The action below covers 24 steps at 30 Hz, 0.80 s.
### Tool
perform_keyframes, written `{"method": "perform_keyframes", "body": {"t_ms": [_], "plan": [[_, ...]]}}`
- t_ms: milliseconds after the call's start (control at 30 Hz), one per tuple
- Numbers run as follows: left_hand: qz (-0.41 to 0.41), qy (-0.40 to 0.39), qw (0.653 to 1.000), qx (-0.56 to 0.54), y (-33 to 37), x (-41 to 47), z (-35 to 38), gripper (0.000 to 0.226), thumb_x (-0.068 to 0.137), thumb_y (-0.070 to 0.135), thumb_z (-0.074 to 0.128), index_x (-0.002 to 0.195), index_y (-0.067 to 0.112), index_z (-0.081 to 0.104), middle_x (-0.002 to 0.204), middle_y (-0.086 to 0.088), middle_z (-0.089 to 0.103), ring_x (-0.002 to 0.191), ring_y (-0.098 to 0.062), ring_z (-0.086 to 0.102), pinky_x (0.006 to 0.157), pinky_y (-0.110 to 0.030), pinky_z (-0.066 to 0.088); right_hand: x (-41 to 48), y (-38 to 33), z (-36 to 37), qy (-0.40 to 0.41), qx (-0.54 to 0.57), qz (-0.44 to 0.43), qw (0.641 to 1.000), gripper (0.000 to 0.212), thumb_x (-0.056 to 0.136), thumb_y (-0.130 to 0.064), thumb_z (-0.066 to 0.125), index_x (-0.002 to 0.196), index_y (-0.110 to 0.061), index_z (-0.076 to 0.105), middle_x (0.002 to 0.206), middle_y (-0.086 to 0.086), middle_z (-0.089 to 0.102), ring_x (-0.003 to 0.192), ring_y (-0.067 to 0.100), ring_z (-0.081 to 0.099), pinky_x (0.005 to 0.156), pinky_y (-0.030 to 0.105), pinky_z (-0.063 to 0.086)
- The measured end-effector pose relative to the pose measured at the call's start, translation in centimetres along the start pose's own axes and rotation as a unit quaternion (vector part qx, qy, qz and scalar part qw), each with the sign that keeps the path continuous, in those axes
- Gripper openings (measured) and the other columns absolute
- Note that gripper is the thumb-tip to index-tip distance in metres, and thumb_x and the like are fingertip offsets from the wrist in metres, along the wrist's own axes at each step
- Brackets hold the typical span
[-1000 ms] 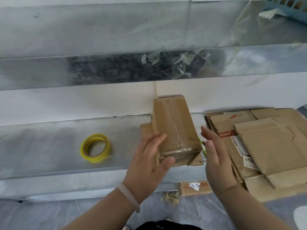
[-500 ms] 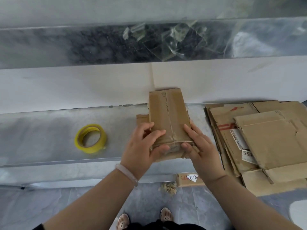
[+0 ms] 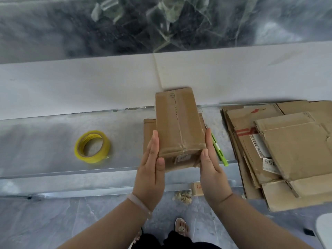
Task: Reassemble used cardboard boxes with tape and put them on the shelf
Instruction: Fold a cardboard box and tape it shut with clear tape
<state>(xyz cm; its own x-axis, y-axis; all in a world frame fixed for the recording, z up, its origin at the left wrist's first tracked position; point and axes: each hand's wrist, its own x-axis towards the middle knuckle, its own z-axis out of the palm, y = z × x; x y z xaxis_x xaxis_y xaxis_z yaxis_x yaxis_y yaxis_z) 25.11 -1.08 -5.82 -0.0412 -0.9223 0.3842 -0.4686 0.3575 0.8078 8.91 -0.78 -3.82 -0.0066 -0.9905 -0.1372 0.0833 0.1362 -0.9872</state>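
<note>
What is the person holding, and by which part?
The taped cardboard box, held between two flat hands: the left hand against its left side, the right hand against its right side, near the end closest to the person.

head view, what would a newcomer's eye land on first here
A taped cardboard box fills mid-frame over the metal shelf, with the left hand and right hand flat against its two sides, fingers straight. To its left lies a bright yellow tape roll. To its right, a stack of flattened cardboard overhangs the shelf's front edge.
</note>
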Motion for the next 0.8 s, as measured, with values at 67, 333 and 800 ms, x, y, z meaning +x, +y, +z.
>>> {"method": "perform_keyframes", "body": {"t_ms": [67,333,800], "plan": [[-0.096,0.011,0.991,-0.092,0.8,-0.4,1.0,0.058,0.102,0.054,0.026,0.155,0.03,0.015,0.16,0.001,0.026,0.147,-0.014,0.026,0.12,-0.04,0.025,0.1,-0.1,-0.1,-0.024,0.035,0.028,0.999,0.073,0.087,-0.074,0.044,0.151,-0.052,0.018,0.153,-0.034,0.027,0.143,-0.01,0.021,0.123,0.031,0.013],[-0.228,0.061,0.949,-0.211,4.1,1.7,1.3,0.075,0.076,0.062,0.068,0.138,0.023,0.049,0.123,0.002,0.066,0.114,-0.012,0.063,0.095,-0.037,0.054,0.7,-2.2,2.3,0.075,-0.044,0.012,0.996,0.06,0.085,-0.039,0.073,0.139,-0.028,0.05,0.116,-0.014,0.069,0.108,-0.001,0.064,0.099,0.031,0.053],[-0.219,0.058,0.964,-0.137,2.9,1.4,1.3,0.083,0.088,0.074,0.036,0.152,0.022,0.031,0.147,0.009,0.047,0.133,-0.001,0.044,0.11,-0.028,0.04,1.0,-0.6,1.4,0.077,-0.067,-0.047,0.994,0.059,0.097,-0.055,0.038,0.144,-0.02,0.048,0.138,-0.005,0.057,0.131,0.01,0.05,0.111,0.041,0.041]]}}
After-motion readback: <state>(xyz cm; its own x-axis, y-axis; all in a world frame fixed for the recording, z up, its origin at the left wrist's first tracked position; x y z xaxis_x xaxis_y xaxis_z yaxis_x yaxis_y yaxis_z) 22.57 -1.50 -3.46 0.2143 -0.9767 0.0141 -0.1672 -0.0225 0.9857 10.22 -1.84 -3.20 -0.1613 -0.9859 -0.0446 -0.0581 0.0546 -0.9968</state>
